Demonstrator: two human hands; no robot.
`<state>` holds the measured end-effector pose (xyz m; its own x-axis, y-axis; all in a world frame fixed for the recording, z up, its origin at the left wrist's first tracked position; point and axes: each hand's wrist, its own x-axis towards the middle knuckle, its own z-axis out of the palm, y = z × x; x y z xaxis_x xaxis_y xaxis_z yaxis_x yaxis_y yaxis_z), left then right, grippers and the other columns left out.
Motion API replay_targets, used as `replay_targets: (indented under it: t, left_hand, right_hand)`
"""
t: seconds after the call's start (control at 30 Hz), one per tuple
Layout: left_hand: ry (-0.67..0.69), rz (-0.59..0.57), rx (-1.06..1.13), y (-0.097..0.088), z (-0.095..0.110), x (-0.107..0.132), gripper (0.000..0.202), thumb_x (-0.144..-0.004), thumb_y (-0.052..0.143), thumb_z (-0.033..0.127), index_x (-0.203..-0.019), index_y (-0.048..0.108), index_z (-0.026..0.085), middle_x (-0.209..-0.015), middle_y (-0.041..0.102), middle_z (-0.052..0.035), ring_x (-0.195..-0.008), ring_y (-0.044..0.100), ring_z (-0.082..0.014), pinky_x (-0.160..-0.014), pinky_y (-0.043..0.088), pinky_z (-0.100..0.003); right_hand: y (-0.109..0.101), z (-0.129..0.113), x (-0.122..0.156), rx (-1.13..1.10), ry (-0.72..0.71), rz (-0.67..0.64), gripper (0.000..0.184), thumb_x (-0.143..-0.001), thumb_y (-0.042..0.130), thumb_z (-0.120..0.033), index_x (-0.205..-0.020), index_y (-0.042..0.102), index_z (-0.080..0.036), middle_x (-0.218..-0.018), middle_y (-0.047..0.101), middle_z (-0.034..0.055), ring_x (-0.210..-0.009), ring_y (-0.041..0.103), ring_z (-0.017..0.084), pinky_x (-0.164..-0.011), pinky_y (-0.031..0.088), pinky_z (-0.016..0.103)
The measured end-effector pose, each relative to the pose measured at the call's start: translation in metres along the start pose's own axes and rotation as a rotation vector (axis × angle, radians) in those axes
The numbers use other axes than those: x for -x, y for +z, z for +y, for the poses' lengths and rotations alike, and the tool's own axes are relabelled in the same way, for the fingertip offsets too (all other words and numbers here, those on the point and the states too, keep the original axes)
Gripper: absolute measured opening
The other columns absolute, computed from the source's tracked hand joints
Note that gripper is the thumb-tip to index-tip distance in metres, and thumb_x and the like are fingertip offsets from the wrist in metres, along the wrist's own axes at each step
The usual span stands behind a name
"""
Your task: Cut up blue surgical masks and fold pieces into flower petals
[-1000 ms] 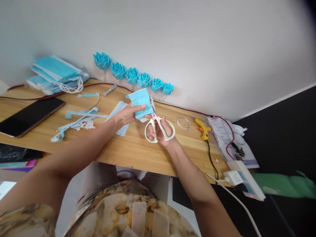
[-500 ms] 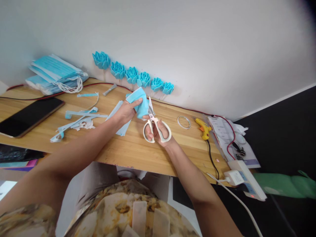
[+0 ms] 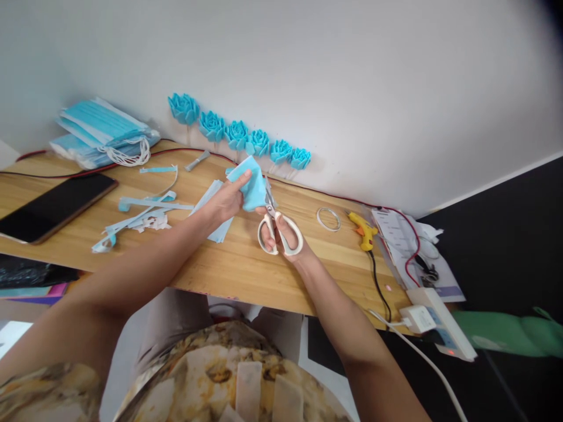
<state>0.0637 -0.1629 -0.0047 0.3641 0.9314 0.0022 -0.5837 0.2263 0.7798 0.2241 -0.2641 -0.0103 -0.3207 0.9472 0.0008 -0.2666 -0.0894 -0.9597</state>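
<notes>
My left hand (image 3: 229, 198) pinches a folded piece of light blue mask fabric (image 3: 254, 186) above the table, thumb on top. Through the white handles of a pair of scissors (image 3: 281, 231) go the fingers of my right hand (image 3: 271, 237). The blades point away from me at the right edge of the fabric; whether they touch it is hard to tell. Beneath my left hand lie flat light blue fabric pieces (image 3: 219, 228). Cut blue and white strips (image 3: 141, 218) are scattered to the left.
Several blue fabric flowers (image 3: 236, 135) stand along the wall. At left are stacked masks (image 3: 103, 132) and a phone (image 3: 57, 205). To the right lie a wire coil (image 3: 328, 219), a yellow glue gun (image 3: 363, 230) with its cord, papers (image 3: 396, 234) and a power strip (image 3: 444, 325).
The scissors' handles have come slightly closer together, and the blades sit nearer the fabric's right edge. My left hand keeps its hold on the fabric.
</notes>
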Motion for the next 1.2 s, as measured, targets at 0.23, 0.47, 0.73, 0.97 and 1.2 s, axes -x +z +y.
replay_targets:
  t: [0.23,0.47,0.73,0.97,1.2]
  left_hand:
    - [0.034,0.002,-0.014,0.001,-0.004,0.001,0.040,-0.072,0.092,0.046,-0.093,0.072,0.018,-0.086,0.077,-0.0017,-0.084,0.072,-0.0189,-0.085,0.057,-0.032]
    - [0.166,0.126,-0.065,-0.001,-0.006,-0.003,0.036,-0.079,0.085,0.053,-0.085,0.069,0.021,-0.075,0.073,0.0013,-0.076,0.071,-0.0164,-0.075,0.056,-0.029]
    - [0.328,0.369,-0.309,0.005,-0.009,0.005,0.047,-0.083,0.076,0.065,-0.078,0.065,0.020,-0.073,0.069,-0.0008,-0.071,0.064,-0.0173,-0.064,0.050,-0.028]
    - [0.363,0.350,-0.340,0.003,-0.013,0.003,0.050,-0.081,0.075,0.069,-0.079,0.066,0.021,-0.071,0.065,-0.0001,-0.067,0.058,-0.0162,-0.062,0.048,-0.028]
    - [0.406,0.366,-0.435,0.003,-0.009,0.006,0.046,-0.084,0.075,0.064,-0.074,0.062,0.021,-0.069,0.059,-0.0001,-0.068,0.054,-0.0169,-0.064,0.044,-0.030]
  right_hand:
    - [0.000,0.002,0.000,0.020,-0.031,0.008,0.070,-0.086,0.068,-0.073,-0.124,0.063,-0.014,-0.057,0.057,-0.0074,-0.043,0.050,0.010,-0.040,0.038,0.023]
    - [0.006,0.007,0.000,0.005,0.021,-0.001,0.073,-0.082,0.072,-0.074,-0.124,0.062,-0.015,-0.059,0.058,-0.0072,-0.043,0.048,0.009,-0.042,0.040,0.024]
    - [0.012,0.011,0.003,-0.027,0.019,-0.027,0.073,-0.083,0.068,-0.076,-0.125,0.059,-0.017,-0.061,0.058,-0.0062,-0.046,0.051,0.011,-0.043,0.038,0.025]
    - [0.014,0.012,0.004,-0.061,-0.009,-0.078,0.062,-0.086,0.063,-0.079,-0.113,0.052,-0.024,-0.060,0.059,-0.0063,-0.047,0.053,0.014,-0.044,0.041,0.026]
    - [0.011,0.014,0.003,-0.067,0.025,-0.147,0.062,-0.086,0.059,-0.081,-0.110,0.051,-0.025,-0.061,0.060,-0.0057,-0.049,0.054,0.015,-0.045,0.042,0.027]
